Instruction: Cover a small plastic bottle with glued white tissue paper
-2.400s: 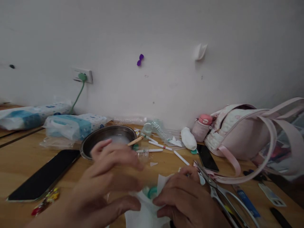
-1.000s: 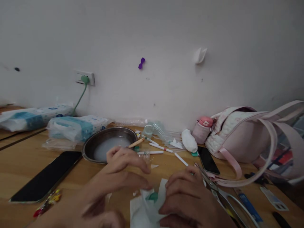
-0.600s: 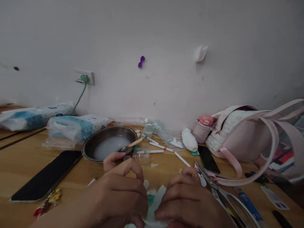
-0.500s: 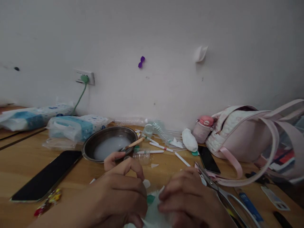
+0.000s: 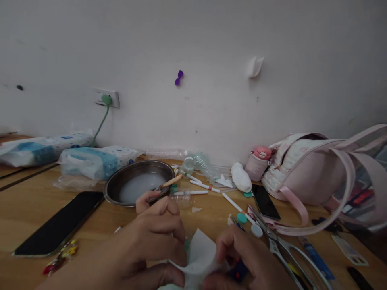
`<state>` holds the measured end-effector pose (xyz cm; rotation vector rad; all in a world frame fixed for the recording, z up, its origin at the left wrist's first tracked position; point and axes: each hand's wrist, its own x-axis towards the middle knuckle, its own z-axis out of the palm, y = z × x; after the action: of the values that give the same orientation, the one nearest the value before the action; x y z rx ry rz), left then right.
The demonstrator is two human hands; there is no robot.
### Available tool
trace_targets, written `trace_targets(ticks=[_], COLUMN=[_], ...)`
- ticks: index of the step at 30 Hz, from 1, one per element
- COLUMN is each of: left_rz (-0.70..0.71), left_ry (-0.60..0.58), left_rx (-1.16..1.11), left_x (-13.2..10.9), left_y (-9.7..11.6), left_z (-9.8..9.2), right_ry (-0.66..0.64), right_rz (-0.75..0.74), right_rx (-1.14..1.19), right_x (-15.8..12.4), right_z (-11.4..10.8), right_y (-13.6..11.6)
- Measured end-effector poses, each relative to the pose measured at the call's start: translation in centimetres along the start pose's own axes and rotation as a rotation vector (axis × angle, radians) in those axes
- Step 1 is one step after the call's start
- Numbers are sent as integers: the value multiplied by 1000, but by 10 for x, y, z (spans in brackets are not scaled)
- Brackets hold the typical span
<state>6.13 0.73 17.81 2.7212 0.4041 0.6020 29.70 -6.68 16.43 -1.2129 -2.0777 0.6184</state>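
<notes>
A thin white sheet [image 5: 201,250], like tissue paper, stands up between my two hands at the bottom middle. My left hand [image 5: 154,245] pinches its left side with thumb and fingers. My right hand [image 5: 246,255] has bent fingers and thumb closed on its right side. A bit of pale green [image 5: 187,245] shows behind the sheet beside my left fingers; what it belongs to is mostly hidden. Dark blue and red [image 5: 238,272] show under my right hand, too covered to name. Large scissors [image 5: 278,241] lie just right of that hand.
A metal bowl [image 5: 109,193] of cloudy liquid holds a wooden-handled brush [image 5: 172,182] on its rim. Several white markers [image 5: 205,187], clear plastic bottles [image 5: 202,163] and caps [image 5: 256,230] lie behind my hands. Phones [image 5: 60,225] and a pink bag [image 5: 308,169] flank them.
The white sheet now rises higher between my hands, with a corner pointing up. My right hand has shifted lower and right, uncovering a green cap and a white cap.
</notes>
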Motion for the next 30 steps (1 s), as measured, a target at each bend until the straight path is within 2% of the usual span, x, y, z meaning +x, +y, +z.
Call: trace_targets(ticks=[5,7,11,15,20,26,30], left_rz=[-52,-64,-44,-13,-13,4,21], left_ry=[-14,0,103,141,123,130,104], left_rx=[2,41,141,155,160,126,81], left_x=[1,1,2,5,9,5,5], left_y=[4,6,7,6,5,6,7], left_z=[-2,0,8,11,6,11,9], right_ry=[220,246,245,358,507,348,240], right_rz=[-353,-400,-338,-335,-202,-515,-468], right_rx=[-303,-395,-433,-462,-443,-554,-447], right_x=[13,15,15,15,12,12,16], right_z=[5,6,5,2,-1,-5,-3], right_y=[-1,-2,-2,3,7,-12,-7])
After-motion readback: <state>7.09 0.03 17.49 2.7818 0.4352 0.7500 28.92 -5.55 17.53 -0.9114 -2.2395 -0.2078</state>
